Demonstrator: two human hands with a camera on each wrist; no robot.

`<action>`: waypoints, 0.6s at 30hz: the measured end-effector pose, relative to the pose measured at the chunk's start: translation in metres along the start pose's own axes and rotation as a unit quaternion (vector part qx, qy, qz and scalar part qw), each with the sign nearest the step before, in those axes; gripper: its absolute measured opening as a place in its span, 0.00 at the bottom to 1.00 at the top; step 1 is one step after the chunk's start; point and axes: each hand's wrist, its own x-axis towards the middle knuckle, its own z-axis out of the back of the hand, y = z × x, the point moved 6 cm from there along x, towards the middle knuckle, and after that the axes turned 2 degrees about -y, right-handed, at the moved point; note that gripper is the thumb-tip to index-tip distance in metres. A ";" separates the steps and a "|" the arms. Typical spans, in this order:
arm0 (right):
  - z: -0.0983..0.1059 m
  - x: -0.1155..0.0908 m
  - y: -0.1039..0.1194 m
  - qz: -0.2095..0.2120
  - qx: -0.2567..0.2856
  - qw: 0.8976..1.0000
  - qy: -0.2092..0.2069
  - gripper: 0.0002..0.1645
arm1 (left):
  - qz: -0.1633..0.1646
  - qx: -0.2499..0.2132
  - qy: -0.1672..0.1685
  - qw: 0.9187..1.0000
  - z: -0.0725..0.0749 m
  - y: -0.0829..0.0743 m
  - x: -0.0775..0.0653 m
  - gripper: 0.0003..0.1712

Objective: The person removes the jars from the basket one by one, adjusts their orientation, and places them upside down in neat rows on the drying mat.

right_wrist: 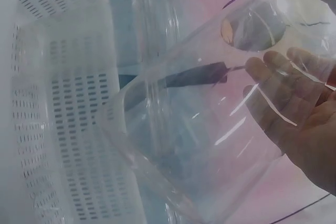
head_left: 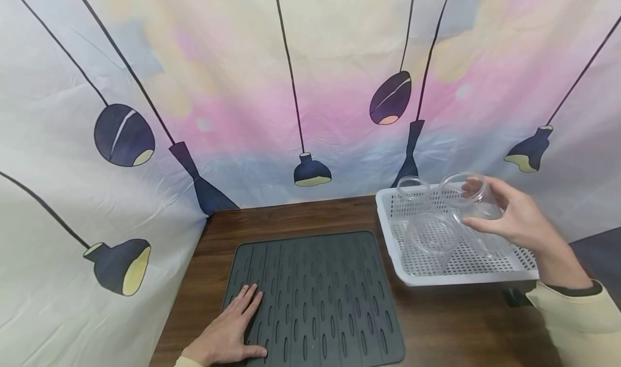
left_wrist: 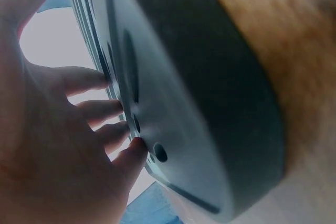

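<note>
Hanging behind mat [head_left: 317, 297] and table [head_left: 296, 221], seemingly cloth [head_left: 233, 87].

Glossy cup [right_wrist: 205, 114], matt mat [head_left: 315, 297]

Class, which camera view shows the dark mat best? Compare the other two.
The head view: it shows nearly all of the dark mat, with most of its outline. The left wrist view shows just part of it, close and slanted; the right wrist view, none.
</note>
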 end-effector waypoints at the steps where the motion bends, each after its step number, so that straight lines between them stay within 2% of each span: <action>1: -0.001 0.001 0.001 0.000 -0.001 1.000 0.001 0.49 | 0.000 0.000 0.001 1.000 0.000 0.000 0.000 0.69; 12: -0.009 0.014 0.014 0.000 -0.029 1.000 0.011 0.53 | -0.003 -0.006 0.000 1.000 0.001 0.000 0.000 0.68; 18: -0.015 0.023 0.025 0.031 -0.057 0.998 0.020 0.53 | -0.002 -0.012 0.005 1.000 0.001 0.001 0.002 0.68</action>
